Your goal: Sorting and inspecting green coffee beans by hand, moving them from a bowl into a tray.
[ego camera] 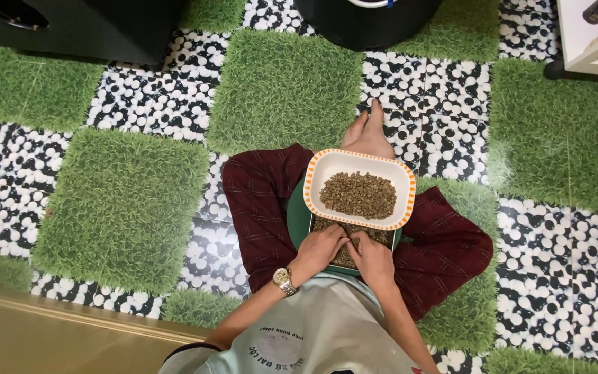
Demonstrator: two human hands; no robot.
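Note:
I sit cross-legged in dark red trousers on the floor. A white dish with an orange-patterned rim (313, 181) rests on my lap, holding a heap of small brownish-green beans (358, 194). Under it lies a dark green tray (295, 220) with more beans (344, 257) spread on it. My left hand (320, 248), with a gold wristwatch (284, 280) on its wrist, and my right hand (372, 260) rest on the green tray's beans, fingertips pinched together among them, just below the white dish. Whether either hand holds a bean is hidden.
The floor is a checker of green grass mats (120, 208) and black-and-white pebble mats (444, 111). A black box (84, 28) stands top left, a black round container (365, 21) top centre, a white shelf (596, 48) top right. A tan wooden edge (50, 332) runs bottom left.

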